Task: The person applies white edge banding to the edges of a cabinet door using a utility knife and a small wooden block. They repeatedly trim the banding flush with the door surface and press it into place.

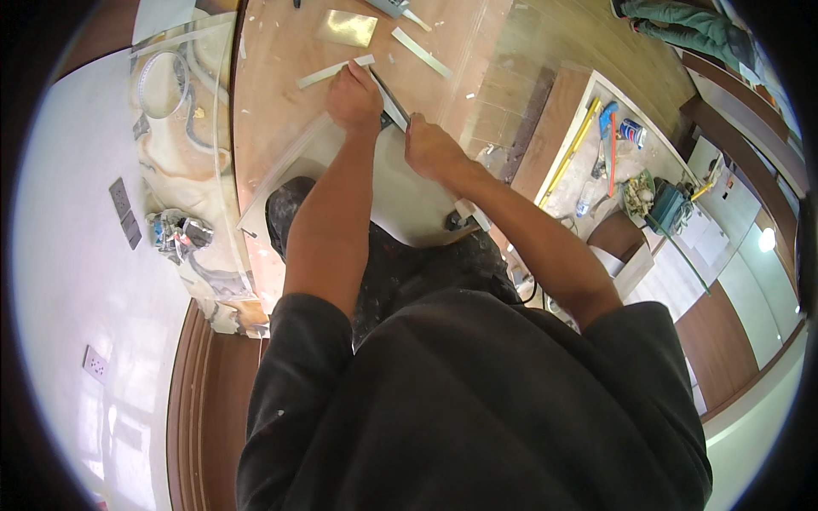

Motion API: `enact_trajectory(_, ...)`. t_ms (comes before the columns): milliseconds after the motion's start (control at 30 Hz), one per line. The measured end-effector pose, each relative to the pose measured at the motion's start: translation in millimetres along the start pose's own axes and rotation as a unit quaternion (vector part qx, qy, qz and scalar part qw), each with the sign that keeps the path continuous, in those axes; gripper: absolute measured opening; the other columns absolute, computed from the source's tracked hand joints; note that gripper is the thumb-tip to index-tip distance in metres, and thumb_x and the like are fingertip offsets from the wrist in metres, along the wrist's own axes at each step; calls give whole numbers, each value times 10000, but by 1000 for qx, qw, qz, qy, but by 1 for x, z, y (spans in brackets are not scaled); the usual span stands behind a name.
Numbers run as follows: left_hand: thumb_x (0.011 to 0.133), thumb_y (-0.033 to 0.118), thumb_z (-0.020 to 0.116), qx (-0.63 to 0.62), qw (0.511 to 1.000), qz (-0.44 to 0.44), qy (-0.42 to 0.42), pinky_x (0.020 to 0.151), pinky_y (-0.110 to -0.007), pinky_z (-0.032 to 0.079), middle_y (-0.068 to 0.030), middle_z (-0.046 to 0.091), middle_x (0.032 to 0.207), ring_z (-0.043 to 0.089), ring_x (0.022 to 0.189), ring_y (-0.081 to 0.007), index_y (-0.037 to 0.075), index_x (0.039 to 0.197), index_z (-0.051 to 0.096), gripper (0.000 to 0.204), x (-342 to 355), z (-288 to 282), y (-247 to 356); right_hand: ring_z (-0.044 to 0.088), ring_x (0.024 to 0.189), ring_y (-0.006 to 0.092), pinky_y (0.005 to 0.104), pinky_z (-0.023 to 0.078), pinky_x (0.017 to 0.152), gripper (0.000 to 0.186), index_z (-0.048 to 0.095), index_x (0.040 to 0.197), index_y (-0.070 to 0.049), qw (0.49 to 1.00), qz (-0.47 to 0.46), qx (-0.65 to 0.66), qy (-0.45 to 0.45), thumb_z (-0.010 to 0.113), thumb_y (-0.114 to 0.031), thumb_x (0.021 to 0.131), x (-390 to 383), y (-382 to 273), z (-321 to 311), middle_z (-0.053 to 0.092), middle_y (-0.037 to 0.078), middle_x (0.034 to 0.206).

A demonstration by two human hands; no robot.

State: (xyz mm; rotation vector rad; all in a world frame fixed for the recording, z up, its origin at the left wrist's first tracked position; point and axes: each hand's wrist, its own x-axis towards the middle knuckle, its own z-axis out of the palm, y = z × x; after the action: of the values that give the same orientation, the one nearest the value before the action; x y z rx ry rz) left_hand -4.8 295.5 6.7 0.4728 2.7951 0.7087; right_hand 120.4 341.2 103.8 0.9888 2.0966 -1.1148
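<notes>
My left hand [354, 95] is closed at the top of the work, its fingertips at a short pale strip [315, 80] and the upper end of a long dark-and-silver metal bar [388, 95]; what it grips is hidden. My right hand [434, 149] is wrapped around the bar's lower end. Beneath both hands lies a pale grey panel [400, 187] on a pinkish wooden board [256, 102]. A gold rectangle [348, 27], another pale strip [421, 52] and a grey tube with a nozzle [390, 7] lie beyond my hands.
At right, a box-like cabinet [552, 134] holds tools, a can [632, 132], a bottle and a bowl of scraps. Marble-patterned surfacing [194, 128] with a bundle of small items [179, 234] runs along the left. Another person's green-trousered legs [699, 30] show at upper right.
</notes>
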Motion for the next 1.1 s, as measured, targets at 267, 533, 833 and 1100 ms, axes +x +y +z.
enact_trajectory(267,989,265,385,-25,1000,-1,7,726,-495,500,-211,678,863,638,812,-395,6,853,671,409,3,4,0,648,775,491,538,512,733,220,464,1022,117,1000,-3,-7,7,423,-69,912,6,6,1,630,356,817)
enact_trajectory(533,989,276,382,-18,1000,9,5,727,-493,506,-200,685,877,645,826,-389,12,874,675,411,0,4,5,659,920,474,486,531,818,409,444,1161,190,972,142,136,-126,481,-47,830,7,-23,-26,630,384,933)
enact_trajectory(833,995,296,375,-6,1000,-1,14,676,-506,504,-210,672,835,635,767,-411,3,862,667,434,-3,3,6,661,580,380,441,526,501,228,451,1015,138,998,52,21,-30,422,-36,871,2,-4,0,626,339,769)
enact_trajectory(1100,1000,293,377,-17,1000,-4,20,683,-515,494,-204,671,840,634,789,-399,4,848,667,437,5,9,2,677,613,370,431,552,548,369,434,1171,185,999,12,-31,-26,412,-21,866,22,12,-1,633,339,779)
